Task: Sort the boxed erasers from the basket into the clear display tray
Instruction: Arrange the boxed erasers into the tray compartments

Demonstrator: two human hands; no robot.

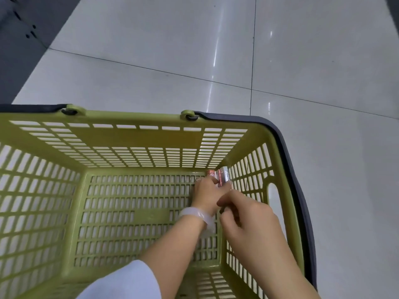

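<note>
A green slatted basket [138,134] fills the lower view, standing on a tiled floor. In its far right corner lie a few small boxed erasers [220,175] with red and white printing. My left hand [205,195], with a pale bangle at the wrist, reaches down to that corner and its fingers grip the boxes. My right hand [246,219] hovers just behind it, above the basket's right side, fingers curled; something small may be between them but I cannot tell. No clear display tray is in view.
The basket has a dark grey handle [302,190] folded along its right rim. Glossy grey floor tiles [194,50] stretch beyond it. A dark shelf base [19,39] stands at the top left.
</note>
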